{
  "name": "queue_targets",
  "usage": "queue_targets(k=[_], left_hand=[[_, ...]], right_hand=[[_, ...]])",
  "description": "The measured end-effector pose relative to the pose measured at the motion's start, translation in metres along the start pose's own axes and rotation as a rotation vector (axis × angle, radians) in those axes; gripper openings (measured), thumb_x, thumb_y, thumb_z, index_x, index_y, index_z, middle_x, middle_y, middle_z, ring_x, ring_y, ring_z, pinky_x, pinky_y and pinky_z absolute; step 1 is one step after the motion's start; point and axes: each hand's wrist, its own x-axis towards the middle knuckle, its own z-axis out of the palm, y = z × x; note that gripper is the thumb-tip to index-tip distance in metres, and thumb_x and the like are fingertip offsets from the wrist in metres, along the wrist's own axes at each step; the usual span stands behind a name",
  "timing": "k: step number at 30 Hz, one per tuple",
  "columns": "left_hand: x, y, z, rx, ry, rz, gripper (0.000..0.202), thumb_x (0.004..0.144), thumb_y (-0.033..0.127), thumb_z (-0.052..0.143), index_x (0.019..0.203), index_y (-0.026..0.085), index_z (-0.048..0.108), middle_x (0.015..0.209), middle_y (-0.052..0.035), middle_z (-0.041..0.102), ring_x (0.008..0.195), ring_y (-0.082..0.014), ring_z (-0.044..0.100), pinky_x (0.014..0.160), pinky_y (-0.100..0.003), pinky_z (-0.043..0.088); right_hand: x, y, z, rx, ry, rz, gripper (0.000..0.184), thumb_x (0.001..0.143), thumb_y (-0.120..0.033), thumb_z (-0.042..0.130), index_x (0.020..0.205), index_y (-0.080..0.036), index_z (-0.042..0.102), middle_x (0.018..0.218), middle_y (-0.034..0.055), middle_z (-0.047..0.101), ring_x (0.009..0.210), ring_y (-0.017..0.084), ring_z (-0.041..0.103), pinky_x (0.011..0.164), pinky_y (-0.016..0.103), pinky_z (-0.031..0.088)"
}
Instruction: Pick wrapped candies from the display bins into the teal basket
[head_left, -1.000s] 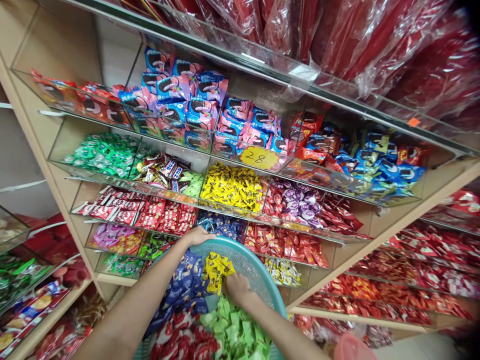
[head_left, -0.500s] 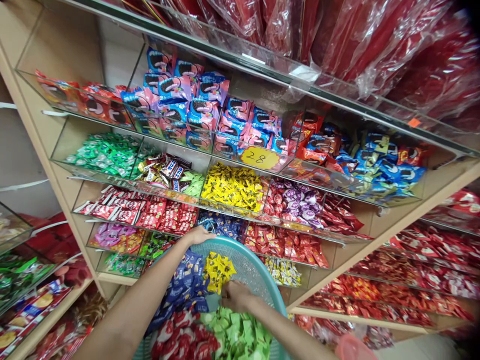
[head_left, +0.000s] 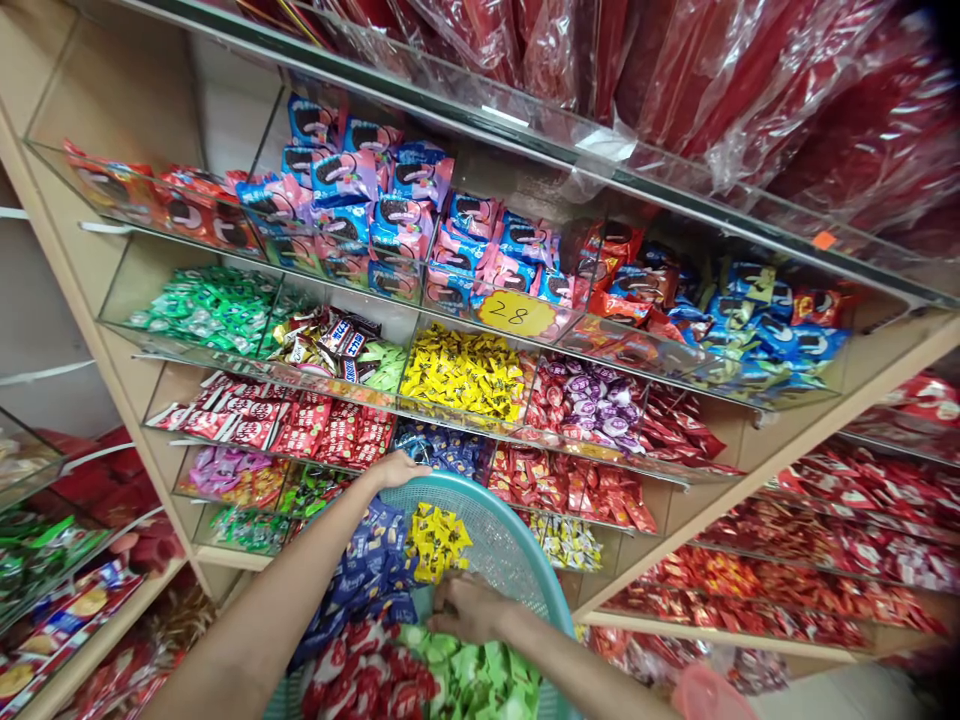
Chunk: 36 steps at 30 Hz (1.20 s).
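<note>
Filling the left side of the teal basket, dark blue packets sit under my left forearm. Red wrapped sweets lie nearer me, touching the blue ones. Shelf bins behind, left end: green-and-white sweets.

My left hand is on the far rim, left of the middle; fingers look closed over the rim, their undersides hidden.

Next right, yellow sweets: small heap inside the basket, just below and right of my left hand, bordering the blue packets. Heap runs roughly from the far rim toward me; single wrappers point every way. A shelf bin straight beyond carries similar yellow sweets, below a yellow price tag reading 28.

My right hand is inside the basket, palm down, fingers curled and aimed left. Tips hidden, so I can't tell whether they pinch something or are spread. Key relation: the yellow heap lies just past the right-hand fingers, away from me and slightly left; the blue is straight left, and light green packets lie directly under and nearer me. Right hand looks closest to the heap's near end, left hand to its far end. Contact with yellow: can't tell.

Far right: red-wrapped sweets on another shelf, well apart from both hands.
</note>
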Motion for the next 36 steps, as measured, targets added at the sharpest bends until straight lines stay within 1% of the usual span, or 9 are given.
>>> queue_targets(k=[4, 7, 9, 13, 16, 20, 26, 31, 36], left_hand=[[-0.004, 0.006, -0.001, 0.018, -0.016, -0.005, 0.056, 0.051, 0.071, 0.05, 0.041, 0.017, 0.04, 0.043, 0.0051, 0.028, 0.048, -0.0082, 0.029, 0.047, -0.022, 0.019], [-0.007, 0.008, -0.001, 0.01, -0.011, -0.01, 0.055, 0.052, 0.07, 0.05, 0.042, 0.017, 0.041, 0.043, 0.0052, 0.029, 0.046, -0.0078, 0.028, 0.046, -0.022, 0.018], [-0.007, 0.008, -0.001, 0.006, -0.005, -0.01, 0.055, 0.051, 0.07, 0.05, 0.042, 0.017, 0.041, 0.043, 0.0053, 0.029, 0.046, -0.0077, 0.028, 0.046, -0.022, 0.018], [-0.005, 0.006, -0.001, 0.015, -0.004, 0.0, 0.055, 0.051, 0.071, 0.05, 0.041, 0.017, 0.04, 0.042, 0.005, 0.029, 0.046, -0.0077, 0.028, 0.046, -0.022, 0.018], [-0.004, 0.004, -0.001, 0.018, -0.01, -0.008, 0.056, 0.051, 0.071, 0.05, 0.042, 0.017, 0.044, 0.042, 0.0047, 0.031, 0.047, -0.0081, 0.03, 0.047, -0.022, 0.019], [-0.003, 0.002, 0.0, -0.002, 0.006, -0.026, 0.056, 0.048, 0.072, 0.051, 0.043, 0.016, 0.048, 0.041, 0.0048, 0.033, 0.047, -0.0082, 0.031, 0.047, -0.022, 0.02], [-0.002, 0.002, 0.0, -0.005, 0.022, -0.044, 0.056, 0.048, 0.072, 0.051, 0.045, 0.016, 0.051, 0.043, 0.0047, 0.037, 0.047, -0.0082, 0.033, 0.047, -0.022, 0.02], [-0.003, 0.002, -0.001, 0.024, 0.026, -0.033, 0.055, 0.05, 0.071, 0.05, 0.045, 0.016, 0.049, 0.043, 0.0052, 0.035, 0.046, -0.0081, 0.032, 0.046, -0.022, 0.02], [-0.005, 0.004, -0.001, 0.032, 0.017, -0.043, 0.058, 0.049, 0.075, 0.048, 0.044, 0.016, 0.046, 0.042, 0.0056, 0.033, 0.046, -0.0079, 0.031, 0.047, -0.022, 0.019]], right_hand=[[0.003, 0.006, 0.003, -0.116, 0.049, -0.08, 0.035, 0.079, -0.043, 0.039, 0.083, -0.018, 0.063, 0.09, 0.0059, 0.061, 0.086, 0.018, 0.055, 0.075, 0.027, 0.04], [0.003, 0.01, 0.003, -0.137, 0.092, -0.115, 0.033, 0.082, -0.037, 0.037, 0.085, -0.017, 0.063, 0.089, 0.0065, 0.061, 0.09, 0.017, 0.053, 0.077, 0.024, 0.039], [0.003, 0.011, 0.002, -0.146, 0.108, -0.12, 0.032, 0.081, -0.037, 0.038, 0.086, -0.017, 0.063, 0.09, 0.0067, 0.061, 0.093, 0.016, 0.052, 0.079, 0.023, 0.038], [0.003, 0.01, -0.001, -0.179, 0.084, -0.107, 0.032, 0.079, -0.039, 0.041, 0.087, -0.018, 0.063, 0.09, 0.0063, 0.061, 0.092, 0.017, 0.052, 0.08, 0.026, 0.038], [0.003, 0.007, -0.002, -0.173, 0.069, -0.112, 0.034, 0.078, -0.042, 0.042, 0.09, -0.018, 0.062, 0.092, 0.0069, 0.06, 0.091, 0.018, 0.052, 0.076, 0.026, 0.039], [0.004, 0.002, 0.0, -0.165, 0.029, -0.143, 0.04, 0.075, -0.05, 0.043, 0.093, -0.019, 0.061, 0.094, 0.0068, 0.058, 0.091, 0.02, 0.052, 0.072, 0.026, 0.041], [0.007, -0.007, 0.007, -0.15, 0.038, -0.09, 0.053, 0.068, -0.06, 0.044, 0.103, -0.022, 0.056, 0.1, 0.0072, 0.054, 0.093, 0.023, 0.049, 0.075, 0.032, 0.042], [0.004, -0.012, 0.002, -0.151, -0.005, -0.111, 0.048, 0.071, -0.058, 0.041, 0.099, -0.024, 0.059, 0.097, 0.0072, 0.055, 0.095, 0.024, 0.05, 0.076, 0.033, 0.042], [-0.002, -0.014, -0.008, -0.132, 0.03, -0.116, 0.047, 0.072, -0.057, 0.042, 0.102, -0.024, 0.058, 0.096, 0.0061, 0.058, 0.092, 0.022, 0.053, 0.078, 0.031, 0.041]])
